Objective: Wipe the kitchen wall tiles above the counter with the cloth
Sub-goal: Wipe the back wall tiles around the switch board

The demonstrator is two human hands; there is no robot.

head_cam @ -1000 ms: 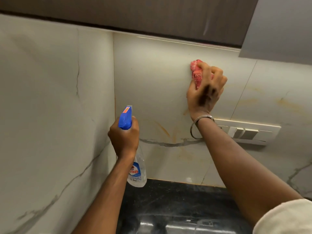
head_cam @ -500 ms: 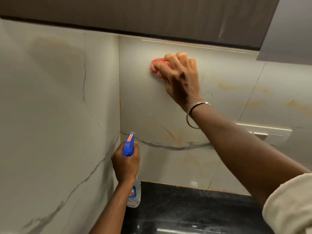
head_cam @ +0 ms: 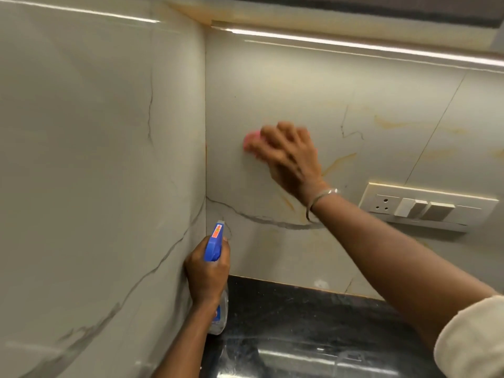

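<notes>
Currently pressing crumpled pink cloth (head_cam: 250, 139) against glossy marble-patterned wall tiles (head_cam: 272, 85), right hand (head_cam: 289, 156) clamped on it, left hand (head_cam: 208, 271) gripping blue-capped clear spray bottle (head_cam: 214, 248); possibly risking wetting white switch panel (head_cam: 425, 205) further right.

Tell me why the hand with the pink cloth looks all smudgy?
In the head view, the right hand and pink cloth are motion-blurred, likely from moving fast; the left hand gripping the spray bottle looks sharper, the light strip glares, and the wide lens bends the left wall.

Two hands: left hand (head_cam: 208, 271), right hand (head_cam: 290, 156), one pink cloth (head_cam: 251, 139), one spray bottle (head_cam: 216, 257), one switch plate (head_cam: 425, 207), one bangle (head_cam: 319, 200)
</notes>
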